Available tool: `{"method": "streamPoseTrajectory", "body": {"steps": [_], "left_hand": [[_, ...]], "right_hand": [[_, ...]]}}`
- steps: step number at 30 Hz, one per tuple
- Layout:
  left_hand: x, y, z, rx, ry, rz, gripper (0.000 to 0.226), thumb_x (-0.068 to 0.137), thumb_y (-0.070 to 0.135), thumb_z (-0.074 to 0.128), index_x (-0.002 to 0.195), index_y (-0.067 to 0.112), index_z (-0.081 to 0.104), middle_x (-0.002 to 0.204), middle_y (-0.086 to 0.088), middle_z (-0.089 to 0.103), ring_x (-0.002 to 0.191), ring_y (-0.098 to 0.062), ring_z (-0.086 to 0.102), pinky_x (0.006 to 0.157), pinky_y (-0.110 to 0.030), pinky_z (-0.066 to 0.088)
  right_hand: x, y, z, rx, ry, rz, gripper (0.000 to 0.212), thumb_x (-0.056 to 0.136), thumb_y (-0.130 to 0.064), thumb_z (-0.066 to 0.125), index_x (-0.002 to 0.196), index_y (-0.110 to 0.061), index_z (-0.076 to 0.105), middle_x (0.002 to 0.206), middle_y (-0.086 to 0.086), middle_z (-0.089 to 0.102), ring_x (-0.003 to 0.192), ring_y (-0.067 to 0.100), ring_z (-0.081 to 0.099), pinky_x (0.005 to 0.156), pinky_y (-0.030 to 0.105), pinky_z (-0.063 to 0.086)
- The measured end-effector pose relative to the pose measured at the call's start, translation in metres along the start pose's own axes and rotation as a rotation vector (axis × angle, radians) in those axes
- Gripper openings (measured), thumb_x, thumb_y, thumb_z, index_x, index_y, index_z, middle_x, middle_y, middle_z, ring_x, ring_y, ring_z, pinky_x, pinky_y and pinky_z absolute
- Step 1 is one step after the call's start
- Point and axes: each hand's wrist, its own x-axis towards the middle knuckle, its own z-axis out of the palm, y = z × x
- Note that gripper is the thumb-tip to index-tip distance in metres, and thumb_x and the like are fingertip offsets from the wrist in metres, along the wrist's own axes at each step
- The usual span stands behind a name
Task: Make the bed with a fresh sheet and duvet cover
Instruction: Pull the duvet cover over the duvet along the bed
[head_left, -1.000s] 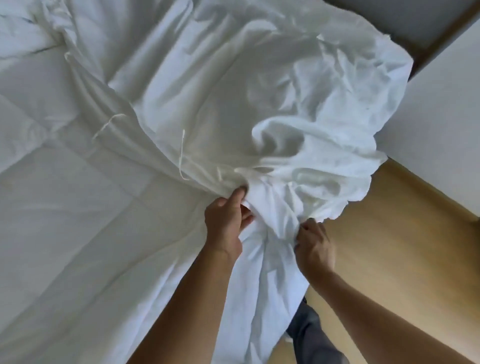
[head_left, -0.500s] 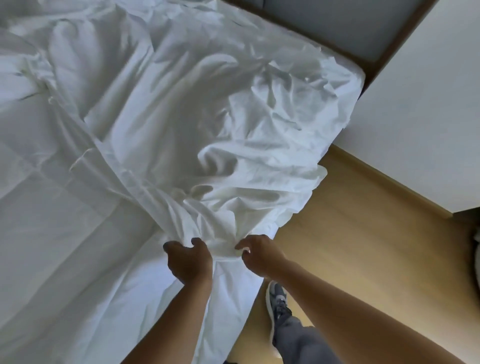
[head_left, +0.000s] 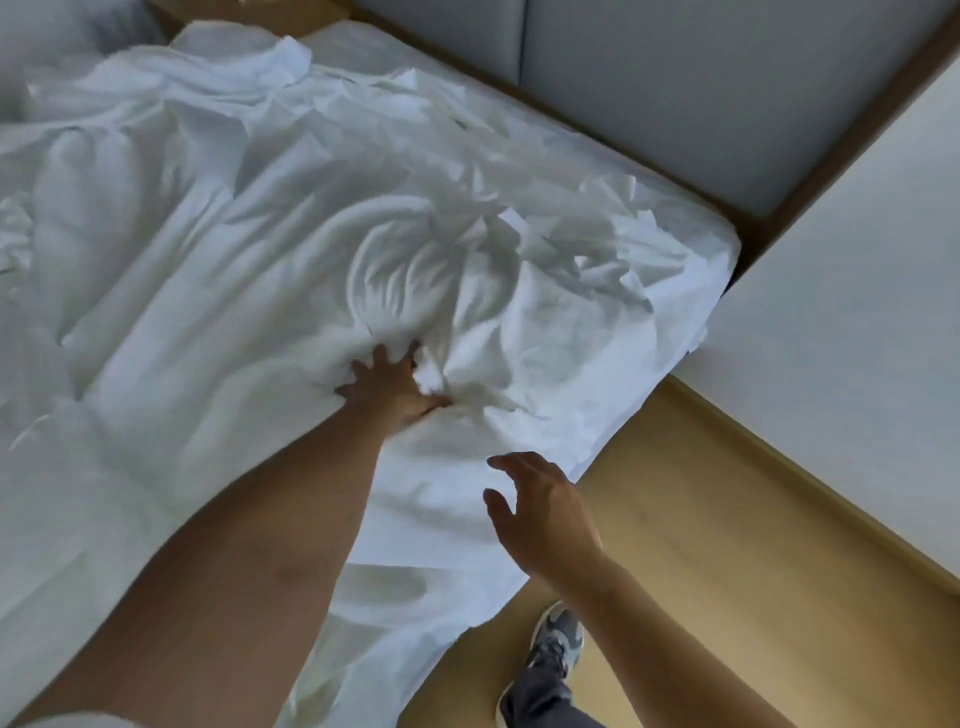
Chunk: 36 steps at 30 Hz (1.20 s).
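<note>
A crumpled white duvet cover (head_left: 291, 249) lies spread over the bed, bunched in folds toward the far right corner. My left hand (head_left: 389, 384) reaches out over it with fingers spread and presses down into the cloth at the middle of the folds. My right hand (head_left: 535, 512) hovers above the near right edge of the bed, fingers loosely spread, holding nothing. The white quilted duvet (head_left: 47, 519) shows under the cover at the lower left. The mattress and sheet beneath are hidden.
A grey padded headboard (head_left: 649, 78) with a wooden frame runs along the far side. A white wall (head_left: 857, 322) stands to the right of the bed. Light wooden floor (head_left: 727, 519) lies beside the bed, with my grey shoe (head_left: 556, 644) on it.
Both hands let go of the gathered cover edge. The cover now lies flatter across the bed. My left hand moved forward and presses on it; my right hand lifted free.
</note>
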Motion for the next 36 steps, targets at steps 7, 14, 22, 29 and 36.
{"method": "streamPoseTrajectory", "body": {"steps": [7,14,22,29,36], "left_hand": [[0.063,0.031,-0.043,-0.196,-0.184,-0.048,0.057,0.082,0.070,0.065,0.103,0.018,0.075,0.110,-0.004,0.073,0.103,-0.034,0.067,0.078,-0.034,0.049],[0.146,0.051,-0.069,0.421,0.255,0.163,0.131,0.053,0.072,0.084,0.158,0.038,0.012,0.166,-0.004,0.012,0.153,-0.033,0.009,0.117,-0.064,0.006],[0.201,0.053,-0.126,0.370,-0.036,0.417,0.030,0.087,0.048,0.071,0.100,0.022,0.064,0.094,-0.001,0.066,0.097,-0.032,0.065,0.079,-0.036,0.051],[0.213,0.022,-0.126,0.218,0.615,0.051,0.064,0.079,0.042,0.077,0.131,0.014,0.052,0.136,-0.021,0.049,0.126,-0.040,0.047,0.096,-0.056,0.041],[0.209,0.086,-0.111,0.102,0.413,-0.148,0.065,0.084,0.018,0.063,0.145,0.022,0.041,0.155,-0.017,0.027,0.143,-0.041,0.028,0.111,-0.066,0.027]], "right_hand": [[0.091,0.047,-0.050,-0.127,-0.046,0.011,0.040,0.100,-0.040,0.054,0.139,-0.030,0.056,0.152,-0.007,0.043,0.130,0.021,0.047,0.103,0.036,0.039],[0.239,0.060,-0.072,-0.317,0.068,0.051,0.089,0.083,-0.057,0.071,0.154,-0.027,0.026,0.159,0.010,0.026,0.145,0.034,0.028,0.112,0.049,0.030],[0.357,0.081,-0.053,-0.406,-0.148,0.000,0.042,0.090,-0.041,0.069,0.115,-0.011,0.053,0.104,0.012,0.068,0.096,0.036,0.068,0.070,0.034,0.041],[0.405,0.096,-0.081,-0.498,-0.085,0.034,0.089,0.087,-0.066,0.059,0.156,-0.022,0.026,0.144,0.018,0.046,0.127,0.036,0.048,0.101,0.052,0.038],[0.354,0.162,-0.094,-0.236,0.182,0.367,0.096,0.082,-0.064,0.068,0.156,-0.026,0.021,0.161,0.014,0.019,0.145,0.038,0.027,0.110,0.062,0.034]]}}
